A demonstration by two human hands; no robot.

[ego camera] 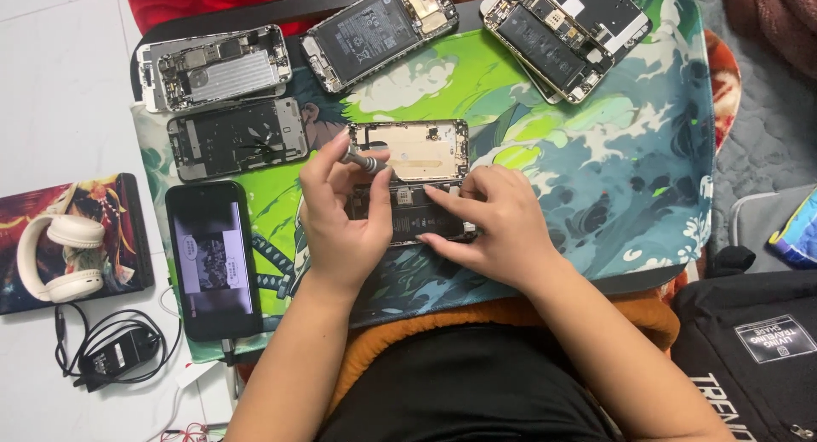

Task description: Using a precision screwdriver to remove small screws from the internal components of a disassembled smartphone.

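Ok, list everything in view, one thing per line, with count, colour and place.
opened phone: one, gold and black inside, mat centre, under both hands
screwdriver: one, grey metal, in the left hand
other opened phones: about five, silver and black, along the mat's far edge and left side
working phone: one, black, screen lit, mat's left edge
mat: one, green and blue picture print, on a dark tabletop
headphones: one pair, cream, on a picture-printed board, far left
charger with cable: one, black, floor lower left
bag: one, black, lower right
left hand: holds the screwdriver
right hand: rests on the opened phone
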